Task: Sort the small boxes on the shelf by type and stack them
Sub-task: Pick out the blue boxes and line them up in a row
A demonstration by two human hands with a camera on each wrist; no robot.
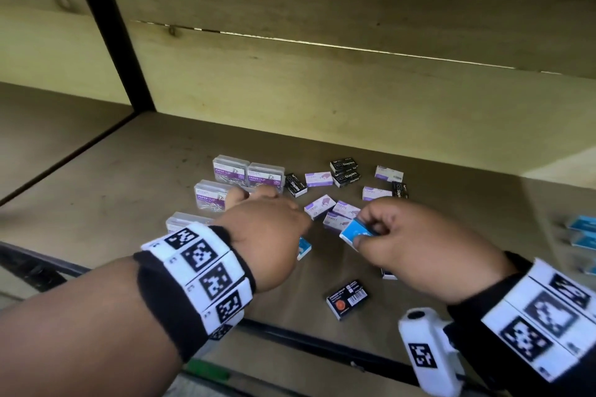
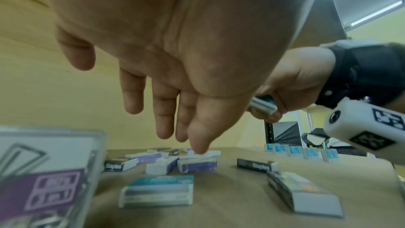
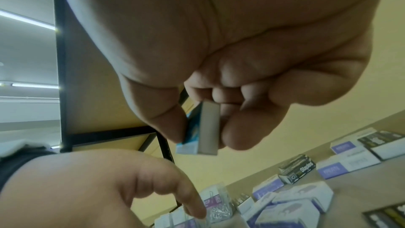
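My right hand [image 1: 371, 232] pinches a small blue box [image 1: 354, 230] between thumb and fingers, lifted above the shelf; the right wrist view shows the same blue box [image 3: 201, 131] edge-on. My left hand [image 1: 267, 206] hovers open, fingers straight and pointing down over the purple staple boxes [image 2: 197, 165], holding nothing. Another blue box [image 2: 157, 191] lies flat under the left palm, half hidden in the head view. Purple boxes [image 1: 322, 206], black staple boxes [image 1: 345, 172] and clear paper clip boxes [image 1: 230, 171] lie scattered on the brown shelf [image 1: 129, 190].
A row of blue boxes [image 1: 580, 232] stands at the shelf's right end. One black box [image 1: 347, 298] lies near the front edge. A black metal post [image 1: 106, 26] rises at the left, and a wooden back wall [image 1: 322, 74] closes the shelf.
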